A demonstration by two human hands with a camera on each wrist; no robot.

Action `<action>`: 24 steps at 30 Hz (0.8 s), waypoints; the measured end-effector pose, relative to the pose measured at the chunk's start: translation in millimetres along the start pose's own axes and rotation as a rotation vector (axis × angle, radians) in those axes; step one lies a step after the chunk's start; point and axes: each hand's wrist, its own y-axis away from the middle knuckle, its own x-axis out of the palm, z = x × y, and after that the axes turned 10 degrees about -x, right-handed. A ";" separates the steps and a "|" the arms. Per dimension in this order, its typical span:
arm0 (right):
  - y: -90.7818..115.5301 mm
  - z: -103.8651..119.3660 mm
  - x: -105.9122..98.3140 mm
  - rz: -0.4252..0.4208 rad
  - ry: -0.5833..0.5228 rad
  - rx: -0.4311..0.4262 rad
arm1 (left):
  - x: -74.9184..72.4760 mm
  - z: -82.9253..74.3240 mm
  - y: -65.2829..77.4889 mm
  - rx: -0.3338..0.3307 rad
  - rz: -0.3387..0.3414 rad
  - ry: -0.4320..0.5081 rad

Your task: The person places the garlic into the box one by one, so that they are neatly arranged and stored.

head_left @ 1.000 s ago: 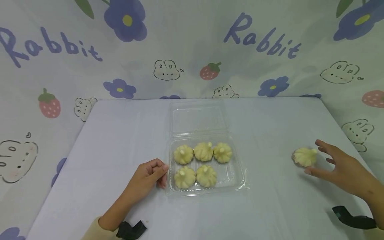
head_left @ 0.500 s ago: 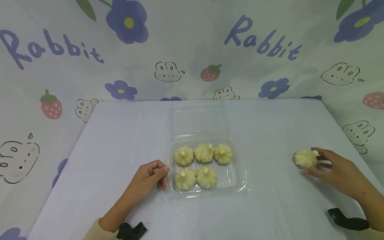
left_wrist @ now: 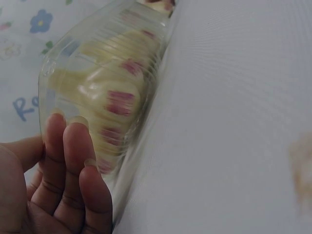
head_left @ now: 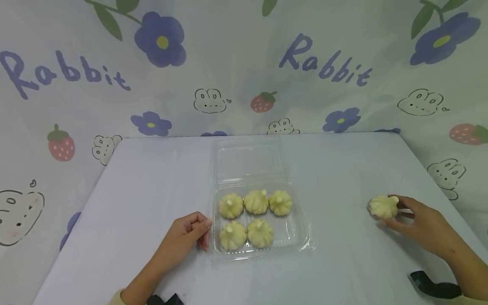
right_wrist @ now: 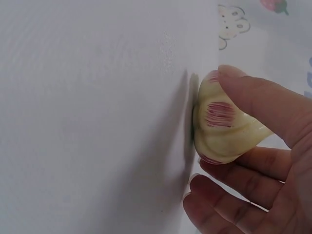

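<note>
A clear plastic clamshell box (head_left: 291,237) lies in the middle of the table with its lid (head_left: 249,163) folded back. Several pale yellow garlic bulbs (head_left: 260,233) sit in it in two rows. My left hand (head_left: 185,234) pinches the box's left rim between thumb and fingers. Over on the right, my right hand (head_left: 423,226) holds a single garlic bulb (head_left: 382,207). The right wrist view shows the thumb on one side of this garlic bulb (right_wrist: 219,114) and fingers on the other, with purple painted streaks on its skin. Its underside is at or close to the tabletop.
White cloth covers the table (head_left: 331,262). A patterned curtain (head_left: 236,55) with rabbits, flowers and strawberries hangs behind it and at the sides. Black straps (head_left: 434,286) are on both wrists. A bare area of the box floor shows at its front right.
My right hand has moved left to the lone garlic bulb and closed its thumb and fingers round it. The left hand stays at the box rim. The head view has tilted slightly upward.
</note>
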 end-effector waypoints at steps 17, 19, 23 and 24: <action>1.1 -0.6 4.9 -0.031 0.033 0.030 | 0.6 2.3 0.5 0.014 0.006 -0.002; 1.1 -0.5 5.0 -0.036 0.034 0.031 | 0.6 2.0 0.4 0.014 0.004 -0.003; 1.3 -0.4 5.3 -0.050 0.030 0.028 | 0.8 1.9 0.2 0.019 0.004 -0.002; 1.4 -0.6 5.6 -0.057 0.030 0.024 | 0.9 1.9 0.1 0.020 0.004 -0.002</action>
